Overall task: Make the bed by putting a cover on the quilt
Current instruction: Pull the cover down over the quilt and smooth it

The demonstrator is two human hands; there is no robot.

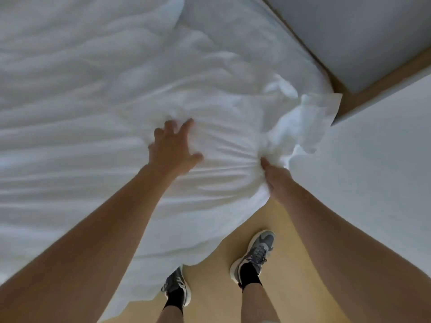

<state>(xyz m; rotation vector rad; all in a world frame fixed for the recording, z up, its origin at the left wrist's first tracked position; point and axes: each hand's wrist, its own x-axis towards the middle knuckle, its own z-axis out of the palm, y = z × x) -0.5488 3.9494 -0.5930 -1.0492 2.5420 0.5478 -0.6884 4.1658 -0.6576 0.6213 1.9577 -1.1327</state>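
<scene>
A white quilt in its white cover (116, 89) lies rumpled across the bed and hangs over the near edge. My left hand (173, 148) rests on the fabric near the bed's corner with fingers spread, slightly blurred. My right hand (276, 176) grips a bunched corner of the cover (300, 127), and folds fan out from that grip toward my left hand. A loose flap of the cover sticks up to the right of the bunch. Where the quilt ends inside the cover cannot be seen.
A light wooden floor (291, 241) lies below the bed's edge, with my two feet in grey sneakers (254, 255) on it. White walls (377, 171) stand close at the right, and another white panel (363, 31) fills the upper right.
</scene>
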